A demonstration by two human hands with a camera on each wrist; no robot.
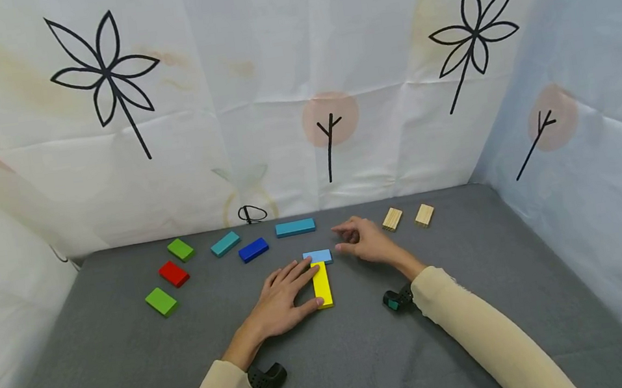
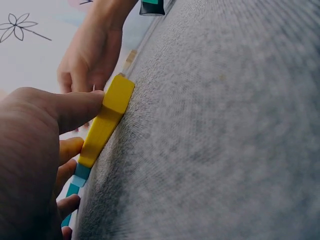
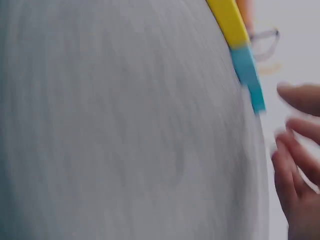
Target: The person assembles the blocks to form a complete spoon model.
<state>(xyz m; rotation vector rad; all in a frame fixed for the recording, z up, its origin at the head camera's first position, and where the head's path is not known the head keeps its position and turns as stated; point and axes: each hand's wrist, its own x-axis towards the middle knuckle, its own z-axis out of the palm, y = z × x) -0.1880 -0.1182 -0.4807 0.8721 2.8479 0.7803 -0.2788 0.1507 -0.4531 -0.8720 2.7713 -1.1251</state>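
Observation:
A yellow block [image 1: 322,286] lies lengthwise on the grey table, its far end against a light blue block [image 1: 317,257] set crosswise. My left hand [image 1: 283,296] rests with spread fingers along the yellow block's left side. Its thumb [image 2: 82,107] touches the near end, and the index finger reaches toward the far end. Just right of the light blue block, my right hand [image 1: 369,240] hovers with nothing in it, thumb and index finger apart. A teal block [image 1: 295,227] lies beyond the light blue one. The right wrist view is blurred.
To the left lie a dark blue block [image 1: 253,250], another teal block [image 1: 226,244], a red block [image 1: 174,273] and two green blocks [image 1: 161,301]. Two wooden pieces [image 1: 392,218] sit right of my right hand. White cloth walls [image 1: 251,97] surround the table.

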